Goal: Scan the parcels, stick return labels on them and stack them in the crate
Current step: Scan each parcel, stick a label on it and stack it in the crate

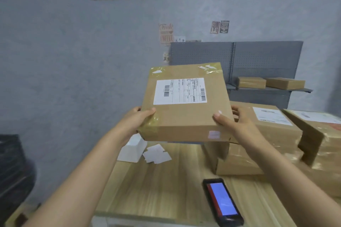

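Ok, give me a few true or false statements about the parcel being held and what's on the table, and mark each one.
1. Both hands, left hand and right hand, hold the parcel above the table. True.
2. The parcel's top has no label. False: a white shipping label with barcodes is on it.
3. The scanner lies on the table, screen lit. True.
4. The scanner is in the right hand. False: it lies on the table, untouched.
5. Loose white labels lie on the table. True.

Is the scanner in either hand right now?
No. The scanner lies on the table, screen lit, while the left hand and right hand both hold the parcel above it.
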Tool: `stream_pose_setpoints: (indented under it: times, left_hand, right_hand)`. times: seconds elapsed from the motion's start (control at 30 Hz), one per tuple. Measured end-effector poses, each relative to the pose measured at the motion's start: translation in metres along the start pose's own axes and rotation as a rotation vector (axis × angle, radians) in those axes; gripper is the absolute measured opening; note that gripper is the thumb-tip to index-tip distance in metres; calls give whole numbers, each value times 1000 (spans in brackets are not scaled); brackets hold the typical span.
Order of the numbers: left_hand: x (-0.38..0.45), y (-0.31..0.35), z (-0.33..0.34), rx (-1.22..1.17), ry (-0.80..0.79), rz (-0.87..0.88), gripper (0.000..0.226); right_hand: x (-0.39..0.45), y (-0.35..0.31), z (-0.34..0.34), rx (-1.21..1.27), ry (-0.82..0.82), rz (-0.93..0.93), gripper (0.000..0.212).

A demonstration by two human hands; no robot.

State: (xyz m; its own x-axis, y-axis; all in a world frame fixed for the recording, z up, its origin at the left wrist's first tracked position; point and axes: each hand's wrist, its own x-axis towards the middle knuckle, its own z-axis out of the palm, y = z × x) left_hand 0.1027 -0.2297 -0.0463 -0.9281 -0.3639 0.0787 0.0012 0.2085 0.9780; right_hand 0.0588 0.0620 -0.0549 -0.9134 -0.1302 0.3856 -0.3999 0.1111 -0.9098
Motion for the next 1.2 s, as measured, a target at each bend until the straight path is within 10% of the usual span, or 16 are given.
stream_pose_setpoints:
  times: [0.5, 0.97, 1.2]
  left_hand:
    - [-51, -168, -53, 303, -173, -289, 52]
    - [-42, -201, -54, 480, -210, -447, 84]
    - [-39, -201, -43, 440, -163, -398, 99]
  right_hand:
    - [-112, 122, 104, -150, -221, 504, 37]
    - [-116, 143, 111, -337, -278, 601, 56]
    - [-102, 176, 72, -865, -26, 538, 63]
